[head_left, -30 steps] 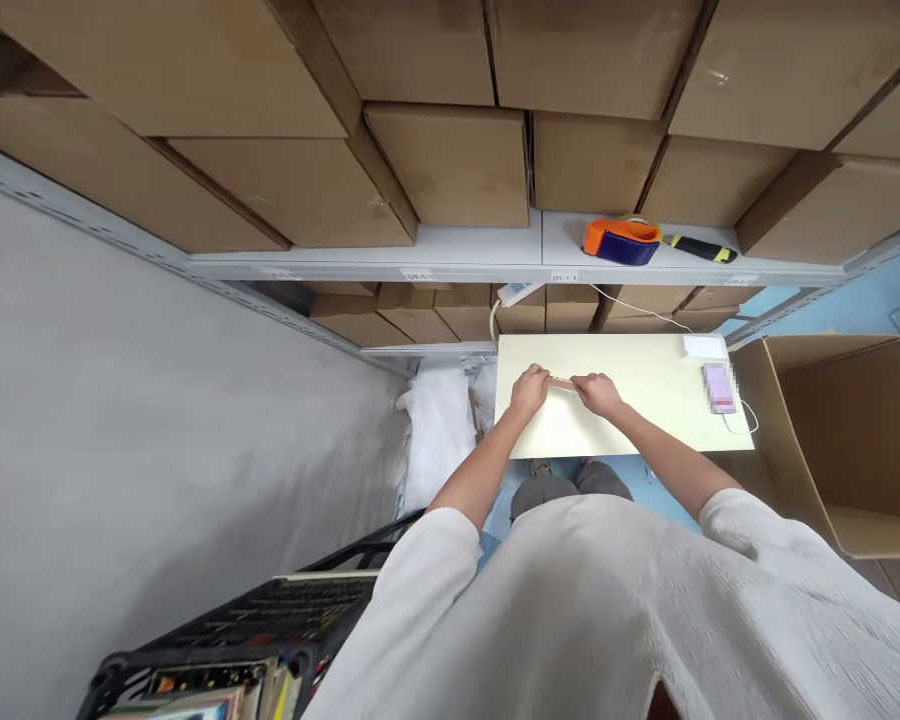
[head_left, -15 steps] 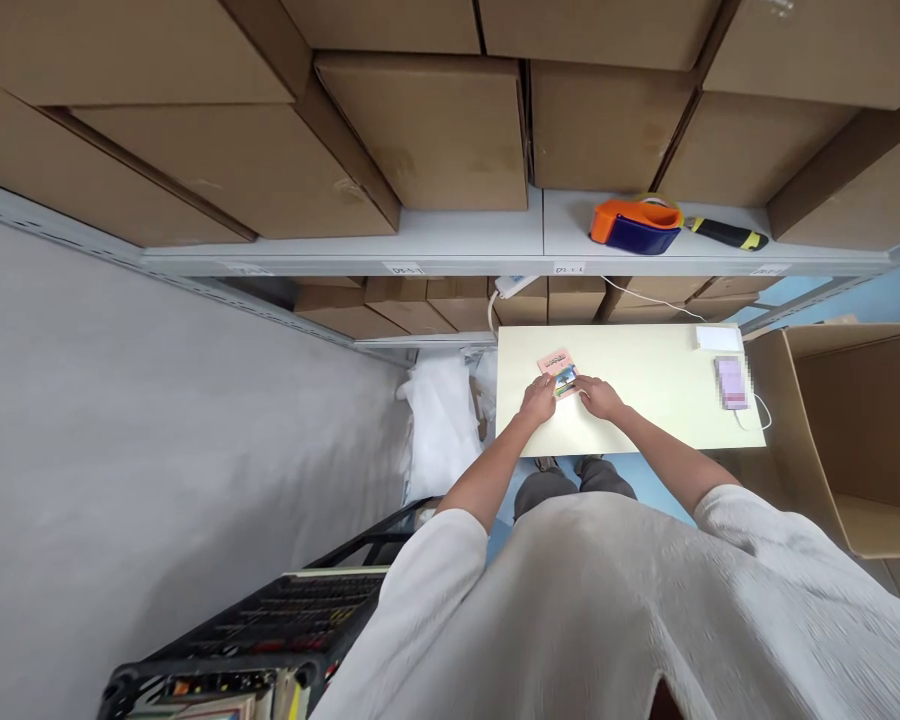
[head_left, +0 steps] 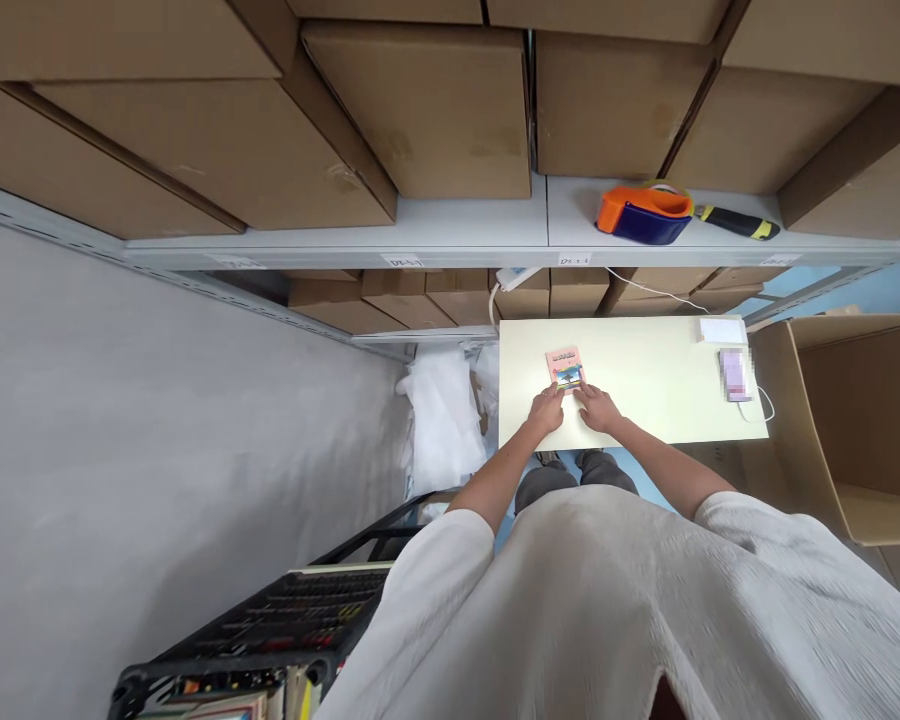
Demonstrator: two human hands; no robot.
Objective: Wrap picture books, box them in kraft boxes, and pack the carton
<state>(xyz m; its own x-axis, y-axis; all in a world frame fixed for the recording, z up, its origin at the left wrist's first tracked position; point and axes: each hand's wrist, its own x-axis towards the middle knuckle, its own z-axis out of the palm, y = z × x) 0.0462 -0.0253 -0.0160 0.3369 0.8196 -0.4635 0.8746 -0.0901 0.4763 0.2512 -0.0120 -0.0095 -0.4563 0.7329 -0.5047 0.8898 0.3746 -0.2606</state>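
Note:
A small pink book [head_left: 565,358] with a landscape picture on its cover lies on the pale yellow tabletop [head_left: 652,390], close to the table's left end. My left hand [head_left: 547,409] grips its near left corner, fingers bent over the edge. At the near right corner my right hand [head_left: 598,409] has hold of it in the same way. The cover faces up, and its lettering is too small to read. My fingertips hide the book's lower corners.
A phone [head_left: 734,375] with a white cable and a white box [head_left: 722,330] lie at the table's right end. Above runs a shelf with cartons [head_left: 427,110], an orange tape dispenser [head_left: 643,213] and a utility knife [head_left: 739,222]. An open carton [head_left: 817,430] stands right, a black crate [head_left: 270,620] lower left.
The book has turned to lie straighter. My hands have drawn down to its near corners, uncovering more of the cover. The view has shifted slightly.

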